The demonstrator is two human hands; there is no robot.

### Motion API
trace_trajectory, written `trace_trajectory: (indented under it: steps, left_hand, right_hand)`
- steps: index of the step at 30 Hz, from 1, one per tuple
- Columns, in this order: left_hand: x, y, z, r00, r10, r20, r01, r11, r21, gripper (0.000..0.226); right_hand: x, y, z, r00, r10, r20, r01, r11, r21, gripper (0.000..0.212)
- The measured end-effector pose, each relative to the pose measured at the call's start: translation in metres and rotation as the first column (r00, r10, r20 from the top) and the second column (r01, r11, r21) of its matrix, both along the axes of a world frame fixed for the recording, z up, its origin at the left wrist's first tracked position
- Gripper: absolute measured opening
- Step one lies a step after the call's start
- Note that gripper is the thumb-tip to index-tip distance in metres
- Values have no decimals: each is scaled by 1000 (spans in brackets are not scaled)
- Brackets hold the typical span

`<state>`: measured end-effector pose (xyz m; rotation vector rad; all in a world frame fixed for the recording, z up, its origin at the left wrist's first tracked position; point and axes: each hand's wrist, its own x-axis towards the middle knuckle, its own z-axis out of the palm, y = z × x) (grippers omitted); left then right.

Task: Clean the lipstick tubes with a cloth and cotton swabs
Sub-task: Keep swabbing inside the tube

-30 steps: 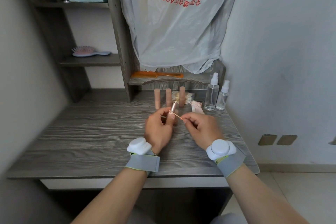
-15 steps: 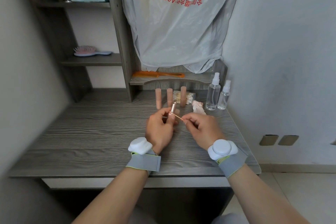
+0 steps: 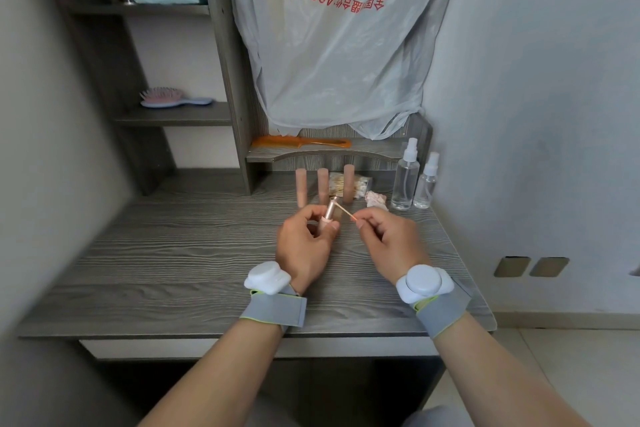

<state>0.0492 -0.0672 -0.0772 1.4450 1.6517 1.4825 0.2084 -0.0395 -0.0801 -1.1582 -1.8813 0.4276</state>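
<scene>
My left hand (image 3: 304,246) grips an opened rose-gold lipstick tube (image 3: 328,213), held upright above the desk. My right hand (image 3: 391,246) pinches a thin cotton swab (image 3: 345,212) whose far tip touches the top of that tube. Three pink lipstick tubes stand in a row behind my hands: one (image 3: 301,186) on the left, one (image 3: 322,184) in the middle, one (image 3: 348,182) on the right. A clear pack of cotton swabs (image 3: 360,184) lies behind them. A crumpled pinkish cloth (image 3: 376,199) sits to the right of the tubes.
Two clear spray bottles (image 3: 406,180) (image 3: 426,185) stand at the desk's back right by the wall. An orange comb (image 3: 301,141) lies on the low shelf, a hairbrush (image 3: 173,99) on the left shelf. A grey plastic bag (image 3: 332,45) hangs over the shelving. The grey wooden desk (image 3: 173,253) spreads to the left.
The swab's tip has shifted slightly along the top of the held tube. Both hands stay in nearly the same place above the desk.
</scene>
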Motion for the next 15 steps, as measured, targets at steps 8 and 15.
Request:
trace_trajectory:
  steps: [8,15]
  left_hand:
    - [-1,-2,1,998,55,13,-55,998,40,19]
    - [-1,-3,1,1000,25,17,-26,999,46,27]
  right_hand:
    - [-1,0,0,997,42,60,-41,999,-19,13]
    - [-1,-1,-1,995,67,70,-67,998,-1,14]
